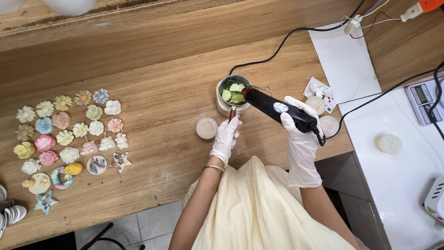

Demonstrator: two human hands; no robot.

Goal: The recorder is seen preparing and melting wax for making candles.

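Note:
My right hand [300,134], in a white glove, grips a black heat gun [277,109] whose nozzle points into a small metal pot [232,95]. Green and pale wax chunks [232,92] lie inside the pot. My left hand [225,137], also gloved, holds the pot's red-tipped handle [232,114] at its near side. The gun's black cord [370,99] runs off to the right.
Many small pastel flower, shell and star pieces [69,134] are laid out on the wooden table [162,102] at left. A round pale candle [206,128] sits by my left hand. A white mat [344,60], a scale [423,99] and a white counter [397,176] lie to the right.

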